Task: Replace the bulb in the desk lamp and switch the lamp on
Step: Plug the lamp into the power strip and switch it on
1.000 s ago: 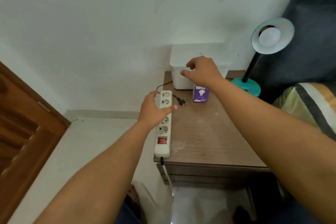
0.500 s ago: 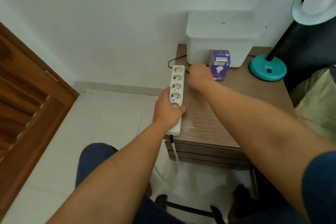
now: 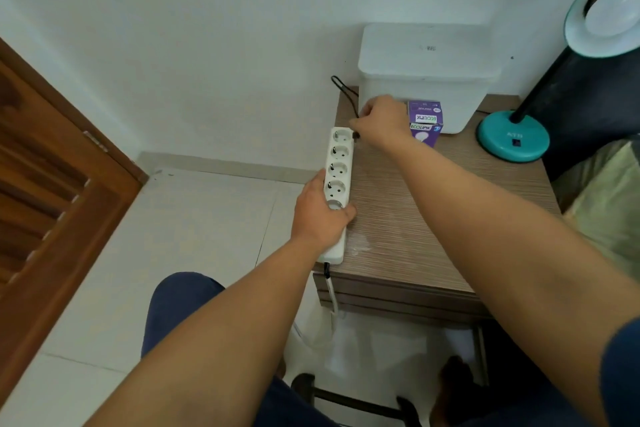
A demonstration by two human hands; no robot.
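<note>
The desk (image 3: 415, 218) carries everything, and both hands work at its left edge. Beyond the right hand stands a white bin (image 3: 429, 80). To that hand's right sits the lamp (image 3: 512, 140), teal base on the desk, black neck rising to a shade whose bulb (image 3: 611, 15) faces the camera, unlit. Glass or thin plastic, that bulb is likely light and fragile; hold it around its widest part and turn gently, with the other hand steadying the shade, since the lamp looks light enough to tip.

Under the left hand lies the strip (image 3: 337, 191), 5 sockets in a row, all empty. It is stiff plastic and would slide on the smooth top unless pinned.

Just right of the right hand, touching its knuckles, stands the purple box (image 3: 425, 121), presumably holding the spare bulb; thin card, easily crushed.

The cord (image 3: 343, 87) loops from behind the bin down to the right hand; it is limp, so pull by the plug (image 3: 355, 135), not the wire.

The left hand (image 3: 320, 215) is curled over the strip's near end, thumb across the top, pressing it down. The right hand (image 3: 384, 118) is closed, fingertips pinching the plug beside the farthest socket, not yet inserted.
</note>
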